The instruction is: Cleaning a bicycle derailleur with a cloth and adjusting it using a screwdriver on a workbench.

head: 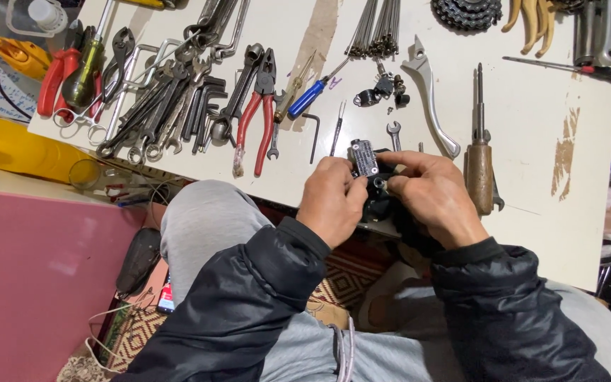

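A small black part point(375, 189) with a grey rectangular cover was gripped between both hands at the white table point(532, 127) edge. The left hand point(332, 200) was curled knuckles-up, fingers closed on the part's left side. The right hand point(433, 194) was closed over its right side, thumb and forefinger possibly pinching something small. A wooden-handled screwdriver point(480, 159) lay just right of the right hand; red pliers point(257, 120) lay up-left of the left hand.
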